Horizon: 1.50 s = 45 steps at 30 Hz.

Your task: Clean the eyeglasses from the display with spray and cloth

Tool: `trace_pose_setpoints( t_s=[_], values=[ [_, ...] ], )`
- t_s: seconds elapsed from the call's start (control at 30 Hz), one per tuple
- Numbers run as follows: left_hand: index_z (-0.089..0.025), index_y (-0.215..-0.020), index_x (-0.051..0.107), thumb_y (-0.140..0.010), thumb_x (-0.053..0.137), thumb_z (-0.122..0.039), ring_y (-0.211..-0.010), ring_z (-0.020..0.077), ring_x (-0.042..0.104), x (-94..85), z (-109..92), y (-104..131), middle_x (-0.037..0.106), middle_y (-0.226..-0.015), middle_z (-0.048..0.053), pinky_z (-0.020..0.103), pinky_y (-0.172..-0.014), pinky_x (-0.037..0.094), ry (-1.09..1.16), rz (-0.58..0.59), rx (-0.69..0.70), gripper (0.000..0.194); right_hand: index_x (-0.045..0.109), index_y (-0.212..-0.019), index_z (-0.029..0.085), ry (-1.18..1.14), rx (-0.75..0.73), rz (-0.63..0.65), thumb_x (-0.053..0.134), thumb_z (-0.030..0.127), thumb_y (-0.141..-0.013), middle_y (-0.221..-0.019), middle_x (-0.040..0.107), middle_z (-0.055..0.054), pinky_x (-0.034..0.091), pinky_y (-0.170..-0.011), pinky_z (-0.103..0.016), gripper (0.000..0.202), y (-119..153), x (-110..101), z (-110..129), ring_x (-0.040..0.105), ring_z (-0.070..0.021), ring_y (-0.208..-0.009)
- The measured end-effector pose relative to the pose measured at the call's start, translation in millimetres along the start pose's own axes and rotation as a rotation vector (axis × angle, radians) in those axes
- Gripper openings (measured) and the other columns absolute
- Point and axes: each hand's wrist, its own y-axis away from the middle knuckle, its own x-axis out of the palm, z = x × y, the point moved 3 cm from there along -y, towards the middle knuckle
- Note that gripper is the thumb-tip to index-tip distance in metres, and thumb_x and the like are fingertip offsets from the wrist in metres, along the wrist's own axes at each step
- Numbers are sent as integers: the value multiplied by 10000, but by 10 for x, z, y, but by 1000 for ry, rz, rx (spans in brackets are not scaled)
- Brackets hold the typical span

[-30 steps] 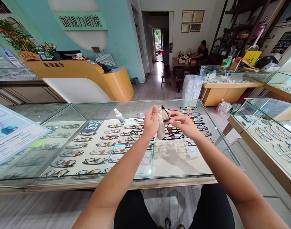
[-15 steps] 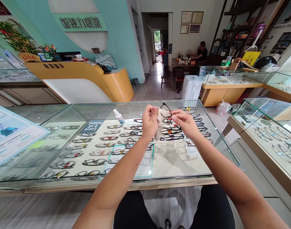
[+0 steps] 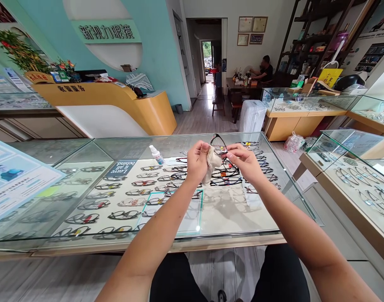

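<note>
Above the glass showcase, my left hand (image 3: 198, 162) is closed on a beige cloth (image 3: 213, 162), which hangs down below its fingers. My right hand (image 3: 242, 159) pinches a pair of dark-framed glasses (image 3: 219, 144) by their right side. One lens stands upright just above the cloth; the cloth lies close against the lower part of the frame. A small white spray bottle (image 3: 156, 155) stands on the glass to the left of my hands. Rows of glasses (image 3: 124, 214) lie inside the showcase under the glass.
The showcase (image 3: 229, 240) spans the front. A blue and white printed sign (image 3: 18, 180) leans in at the left. More display cases (image 3: 358, 176) stand at the right, with a wrapped suitcase (image 3: 252, 115) behind. A person (image 3: 265, 70) sits at a far table.
The cloth has come down off the upper lens, which now shows bare above it. My left hand has shifted slightly, and the glasses are turned a little more upright.
</note>
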Motion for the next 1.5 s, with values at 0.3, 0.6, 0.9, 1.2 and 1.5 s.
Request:
trace_pose_setpoints(
  t_s=[0.3, 0.6, 0.9, 1.2, 1.5],
  values=[
    [-210, -692, 508, -884, 666, -874, -611, 128, 403, -44, 34, -34, 458, -650, -20, 268, -592, 362, -2, -72, 4, 709, 892, -895, 281, 102, -91, 20, 788, 651, -939, -1171, 757, -99, 500, -1124, -484, 387, 20, 38, 58, 686, -283, -1184],
    [-205, -741, 574, -870, 681, -877, -616, 119, 430, -47, 38, -56, 499, -666, -25, 261, -597, 381, 17, -77, -30, 692, 904, -915, 294, -38, 53, 158, 848, 628, -894, -1387, 709, -112, 411, -1230, -506, 339, 46, 97, 0, 563, -330, -1467],
    [-208, -787, 624, -874, 747, -816, -614, 123, 496, -32, 1, -38, 574, -690, -6, 259, -578, 406, 50, -38, -18, 626, 896, -855, 282, -180, 149, 116, 921, 619, -807, -1348, 748, -104, 475, -1122, -461, 342, 19, 107, -29, 618, -313, -1361],
    [-200, -920, 655, -759, 891, -764, -527, 107, 500, 17, -7, -8, 667, -661, -17, 238, -515, 370, 142, 137, -239, 632, 878, -815, 262, -185, 160, 95, 911, 656, -795, -897, 758, -46, 480, -863, -372, 396, 17, 99, 24, 634, -223, -916],
    [-173, -887, 749, -823, 871, -710, -699, 138, 555, 24, 102, -45, 661, -778, 15, 252, -646, 447, 236, 305, -305, 554, 887, -818, 265, -207, 151, 39, 938, 634, -760, -905, 746, -44, 492, -798, -354, 377, -25, 14, -27, 628, -220, -912]
  ],
)
